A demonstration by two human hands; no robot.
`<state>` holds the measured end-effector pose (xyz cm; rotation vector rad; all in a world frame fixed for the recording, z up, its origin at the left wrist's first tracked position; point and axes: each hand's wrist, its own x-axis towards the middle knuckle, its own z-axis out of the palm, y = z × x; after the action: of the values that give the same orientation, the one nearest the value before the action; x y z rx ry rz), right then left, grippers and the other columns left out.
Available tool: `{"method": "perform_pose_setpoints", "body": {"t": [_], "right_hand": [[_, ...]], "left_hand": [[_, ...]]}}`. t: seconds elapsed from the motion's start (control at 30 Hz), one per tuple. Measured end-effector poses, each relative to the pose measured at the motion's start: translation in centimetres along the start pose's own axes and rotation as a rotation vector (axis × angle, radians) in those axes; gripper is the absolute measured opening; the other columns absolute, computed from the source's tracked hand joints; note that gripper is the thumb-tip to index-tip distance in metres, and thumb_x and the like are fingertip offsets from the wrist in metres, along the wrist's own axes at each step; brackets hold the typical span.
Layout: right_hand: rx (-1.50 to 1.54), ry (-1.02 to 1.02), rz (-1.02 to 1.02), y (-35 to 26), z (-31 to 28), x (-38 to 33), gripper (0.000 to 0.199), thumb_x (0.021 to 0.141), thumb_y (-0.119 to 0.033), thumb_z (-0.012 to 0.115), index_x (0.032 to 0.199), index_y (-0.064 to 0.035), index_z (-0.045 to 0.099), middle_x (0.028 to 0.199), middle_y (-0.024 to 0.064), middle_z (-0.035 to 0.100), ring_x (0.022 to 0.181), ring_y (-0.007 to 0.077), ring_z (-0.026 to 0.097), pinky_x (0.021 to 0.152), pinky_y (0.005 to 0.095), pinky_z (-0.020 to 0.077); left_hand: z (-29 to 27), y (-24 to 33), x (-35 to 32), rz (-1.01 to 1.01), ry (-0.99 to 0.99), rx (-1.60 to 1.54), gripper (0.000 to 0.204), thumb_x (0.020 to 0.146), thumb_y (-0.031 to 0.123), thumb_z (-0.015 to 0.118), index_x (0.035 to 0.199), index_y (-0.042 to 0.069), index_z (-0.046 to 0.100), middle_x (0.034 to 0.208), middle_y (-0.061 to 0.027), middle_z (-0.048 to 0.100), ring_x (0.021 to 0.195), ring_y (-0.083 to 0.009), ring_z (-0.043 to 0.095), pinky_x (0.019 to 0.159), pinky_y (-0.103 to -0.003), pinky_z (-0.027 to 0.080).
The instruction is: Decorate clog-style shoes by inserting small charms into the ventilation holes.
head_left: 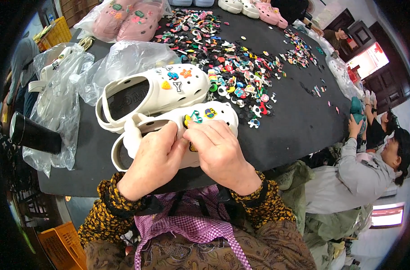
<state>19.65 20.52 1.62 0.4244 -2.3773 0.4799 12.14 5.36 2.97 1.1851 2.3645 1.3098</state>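
Note:
A white clog (225, 113) lies nearest me on the dark table, with colourful shoe charms on its upper. My left hand (153, 157) is closed on the clog's side, its fingers reaching toward the foot opening. Over the upper, my right hand (220, 155) is curled, thumb and fingers pinched close beside my left thumb. What those fingertips hold is hidden. Just beyond them sits a yellow charm (187, 120), with a green glasses-shaped charm (196, 116) beside it. A second white clog (193, 85) rests behind, bearing an orange starfish charm (185, 73) and others.
Loose charms (241, 76) spread in a heap across the table (299, 130). Pink clogs (137, 20) and clear plastic bags (124, 58) lie at the far left. A black cylinder (36, 132) is at left. Co-workers (362, 166) sit along the right side.

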Motion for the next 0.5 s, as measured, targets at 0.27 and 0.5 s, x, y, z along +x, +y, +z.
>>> {"method": "perform_pose_setpoints", "body": {"t": [0.27,0.5], "right_hand": [[0.077,0.000,0.039,0.32,0.32,-0.23,0.024,0.073,-0.002,0.055,0.097,0.0006,0.057,0.094,0.0147,0.061,0.086,0.0290,0.057,0.079,0.0385,0.0445],[0.172,0.009,0.076,0.80,0.63,-0.25,0.023,0.074,-0.001,0.056,0.097,-0.0008,0.057,0.091,0.0139,0.062,0.083,0.0300,0.057,0.078,0.0389,0.0440]], "left_hand": [[0.27,-0.29,0.27,-0.002,0.004,0.010,0.016,0.084,0.007,0.057,0.078,-0.002,0.046,0.064,-0.0228,0.055,0.063,-0.0408,0.058,0.053,-0.045,0.042],[0.28,-0.53,0.46,0.001,0.004,-0.011,0.016,0.085,0.007,0.055,0.075,-0.001,0.045,0.063,-0.0224,0.054,0.060,-0.0403,0.057,0.051,-0.044,0.040]]}}
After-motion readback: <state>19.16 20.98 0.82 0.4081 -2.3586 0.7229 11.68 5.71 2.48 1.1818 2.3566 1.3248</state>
